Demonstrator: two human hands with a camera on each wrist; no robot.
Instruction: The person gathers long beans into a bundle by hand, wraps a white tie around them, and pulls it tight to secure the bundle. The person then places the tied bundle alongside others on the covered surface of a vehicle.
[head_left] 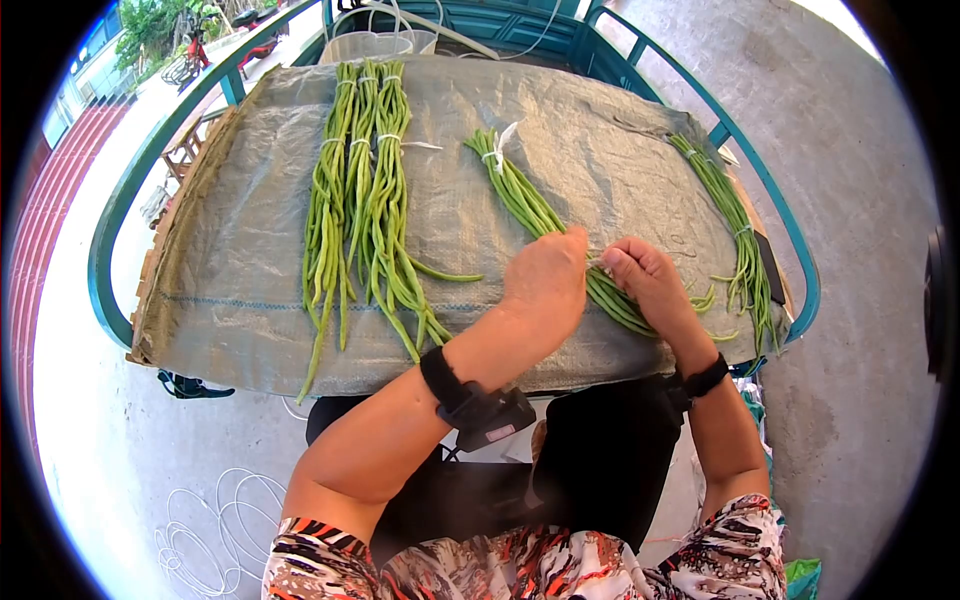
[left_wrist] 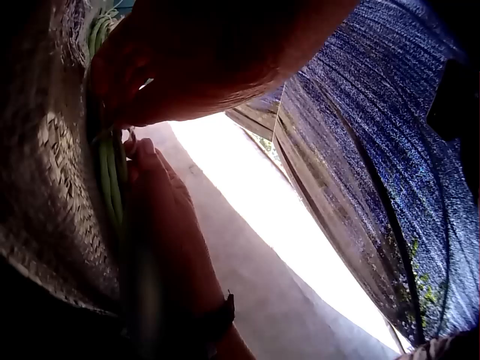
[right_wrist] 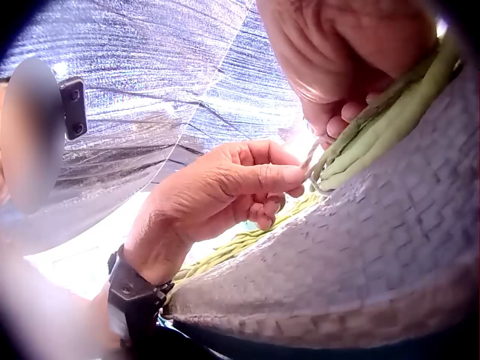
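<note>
A bundle of long green beans [head_left: 525, 200] lies slantwise on the sheet, bound near its upper end with a white tie [head_left: 498, 150]. Over its lower half, my left hand [head_left: 545, 278] and right hand [head_left: 655, 285] face each other, close together. In the right wrist view the left hand [right_wrist: 217, 184] pinches a thin twisted string [right_wrist: 310, 159] between thumb and forefinger, beside the beans [right_wrist: 390, 135]. The right hand [right_wrist: 345, 52] has its fingertips curled at the same string. From the left wrist view both hands appear dark against the beans [left_wrist: 110, 180].
Three tied bean bundles [head_left: 365, 180] lie side by side at left. Another bundle [head_left: 730, 210] lies near the right edge. A grey woven sheet [head_left: 240, 220] covers the surface, framed by teal rails [head_left: 130, 200]. White buckets [head_left: 375, 45] stand behind; looped cable [head_left: 225, 530] lies on the ground.
</note>
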